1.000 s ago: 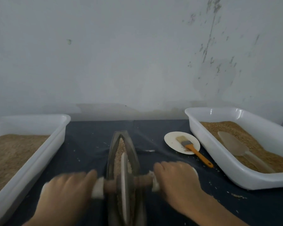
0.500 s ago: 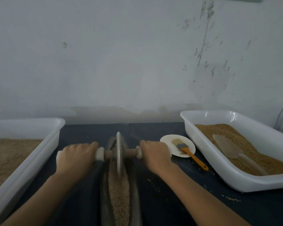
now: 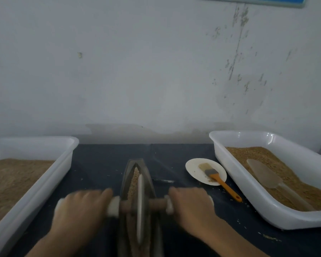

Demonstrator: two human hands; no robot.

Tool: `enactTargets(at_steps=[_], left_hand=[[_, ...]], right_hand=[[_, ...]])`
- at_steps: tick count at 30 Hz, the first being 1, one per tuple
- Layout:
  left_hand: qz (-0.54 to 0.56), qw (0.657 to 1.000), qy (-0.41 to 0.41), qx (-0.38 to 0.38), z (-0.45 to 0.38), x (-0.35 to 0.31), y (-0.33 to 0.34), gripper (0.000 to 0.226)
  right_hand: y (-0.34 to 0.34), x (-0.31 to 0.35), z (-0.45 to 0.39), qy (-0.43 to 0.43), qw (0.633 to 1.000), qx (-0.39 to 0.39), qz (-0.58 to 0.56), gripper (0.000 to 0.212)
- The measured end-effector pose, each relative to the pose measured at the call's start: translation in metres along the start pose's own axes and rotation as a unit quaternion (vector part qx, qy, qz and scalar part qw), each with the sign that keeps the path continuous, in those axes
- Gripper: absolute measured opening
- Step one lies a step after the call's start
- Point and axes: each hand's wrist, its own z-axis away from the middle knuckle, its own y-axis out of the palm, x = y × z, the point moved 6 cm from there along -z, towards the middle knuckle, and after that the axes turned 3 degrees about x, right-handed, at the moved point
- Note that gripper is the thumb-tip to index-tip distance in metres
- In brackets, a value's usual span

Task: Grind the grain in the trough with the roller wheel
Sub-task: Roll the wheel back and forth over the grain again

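Note:
A narrow boat-shaped metal trough lies lengthwise in front of me on the dark cloth, with tan grain along its channel. The thin roller wheel stands upright in the trough on a wooden axle with white-wrapped ends. My left hand grips the left end of the axle. My right hand grips the right end. Both hands are blurred by motion. The near part of the trough is hidden behind the wheel and my arms.
A white tub of brown grain stands at the left. Another white tub at the right holds grain and a translucent scoop. Between trough and right tub lies a small white plate with an orange-handled brush. Stray grains dot the cloth.
Both hands have pulled the roller wheel back toward me from the far end of the trough, uncovering grain at the far tip. One second ago the wheel was also near me.

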Motion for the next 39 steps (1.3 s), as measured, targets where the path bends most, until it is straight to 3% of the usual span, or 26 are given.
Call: enactTargets(at_steps=[3, 6, 11, 14, 18, 23, 27, 31, 34, 36, 39], left_hand=[[-0.008, 0.999, -0.009, -0.045, -0.039, 0.012, 0.003, 0.042], [-0.010, 0.997, -0.026, -0.073, -0.052, 0.018, 0.002, 0.036], [-0.013, 0.998, -0.005, -0.065, 0.006, 0.004, 0.004, 0.046], [-0.002, 0.997, 0.063, -0.044, 0.059, -0.013, -0.012, 0.064], [0.017, 0.998, 0.061, -0.020, 0.061, -0.008, -0.006, 0.056], [-0.007, 0.996, -0.042, -0.080, -0.021, 0.019, 0.016, 0.031], [0.005, 0.996, -0.053, -0.071, -0.056, 0.026, 0.014, 0.021], [-0.030, 0.997, -0.012, -0.070, -0.005, 0.008, 0.002, 0.033], [-0.037, 0.987, 0.084, -0.134, 0.054, -0.018, -0.029, 0.051], [-0.042, 0.981, 0.100, -0.164, 0.073, -0.023, -0.039, 0.049], [-0.078, 0.986, 0.091, -0.120, 0.052, -0.024, -0.034, 0.043]], right_hand=[[-0.008, -0.001, -0.043, 0.008, 0.995, -0.090, 0.049, 0.013], [-0.011, 0.002, -0.064, 0.010, 0.988, -0.117, 0.098, 0.012], [-0.001, 0.004, -0.004, -0.024, 0.998, -0.030, 0.059, 0.021], [-0.009, 0.011, 0.049, -0.047, 0.994, -0.012, 0.098, 0.030], [-0.015, 0.015, 0.049, -0.028, 0.991, 0.044, 0.126, 0.031], [-0.019, 0.015, -0.038, -0.022, 0.987, -0.077, 0.136, 0.016], [-0.018, 0.011, -0.071, -0.009, 0.981, -0.110, 0.157, 0.018], [0.001, 0.006, -0.011, -0.037, 0.990, -0.079, 0.111, 0.029], [0.003, 0.003, 0.050, -0.052, 0.991, -0.084, 0.090, 0.027], [0.001, 0.000, 0.070, -0.050, 0.993, -0.073, 0.077, 0.024], [0.012, -0.004, 0.059, -0.012, 0.996, 0.006, 0.084, 0.027]])
